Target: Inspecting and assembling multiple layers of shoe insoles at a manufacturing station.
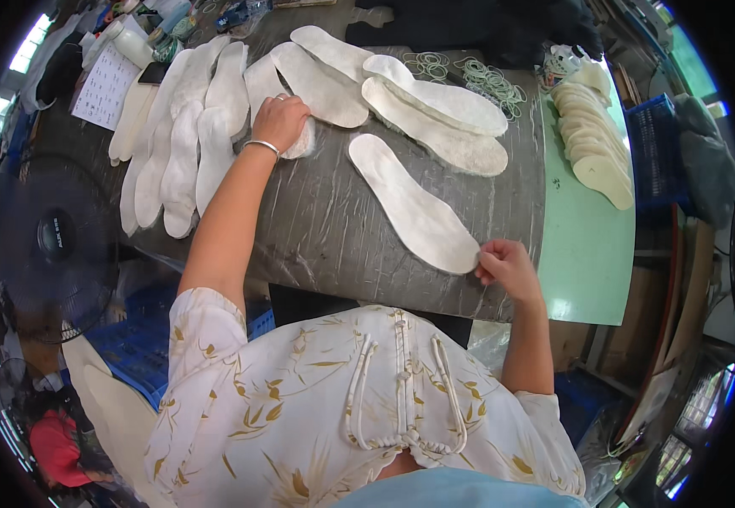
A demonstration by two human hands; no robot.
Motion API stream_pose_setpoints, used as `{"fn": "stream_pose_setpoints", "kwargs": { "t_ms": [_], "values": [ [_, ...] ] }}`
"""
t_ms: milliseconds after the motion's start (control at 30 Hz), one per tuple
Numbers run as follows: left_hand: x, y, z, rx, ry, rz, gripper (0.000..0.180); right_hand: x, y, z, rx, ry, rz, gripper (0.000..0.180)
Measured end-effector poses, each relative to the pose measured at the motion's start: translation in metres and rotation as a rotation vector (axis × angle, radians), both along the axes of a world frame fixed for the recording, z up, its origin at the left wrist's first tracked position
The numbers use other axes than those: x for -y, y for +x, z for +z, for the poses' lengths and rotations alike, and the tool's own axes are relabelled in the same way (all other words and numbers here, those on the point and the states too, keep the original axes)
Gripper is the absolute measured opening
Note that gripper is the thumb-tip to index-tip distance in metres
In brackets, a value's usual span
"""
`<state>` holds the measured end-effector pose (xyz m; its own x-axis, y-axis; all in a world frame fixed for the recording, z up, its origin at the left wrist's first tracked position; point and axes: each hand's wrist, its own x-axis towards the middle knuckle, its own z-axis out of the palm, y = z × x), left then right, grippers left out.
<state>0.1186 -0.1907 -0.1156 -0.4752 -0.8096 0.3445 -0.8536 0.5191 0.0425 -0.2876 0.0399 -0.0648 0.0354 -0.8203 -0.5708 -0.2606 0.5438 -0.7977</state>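
A white fleecy insole (414,206) lies slantwise on the dark table in front of me. Its near right end is pinched between the thumb and fingers of my right hand (507,267). Farther left, my left hand (281,123) has its fingers curled over another white insole (302,142), covering its middle. Beyond it, overlapping insoles (321,89) reach toward the back. Two more, one with a fuzzy edge (435,135), are stacked to the right of them. Several long white insoles (183,161) lie in overlapping rows left of my left forearm.
Bundles of pale green elastic bands (492,87) lie at the back. On the green board (583,262) at right rests a fanned row of cream insoles (600,173). A fan (54,237) stands at left, near a printed sheet (113,85). A person in red (56,449) is at lower left.
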Motion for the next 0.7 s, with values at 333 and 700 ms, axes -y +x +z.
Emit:
{"fn": "stream_pose_setpoints", "kwargs": {
  "t_ms": [333,700],
  "values": [
    [-0.007,-0.005,0.021,-0.351,0.206,0.214,0.018,-0.005,-0.052,0.004,-0.323,-0.154,0.184,0.015],
    [-0.103,-0.057,0.016,-0.774,0.500,0.168,0.028,-0.002,-0.059,0.004,-0.352,-0.209,0.140,0.027]
  ]
}}
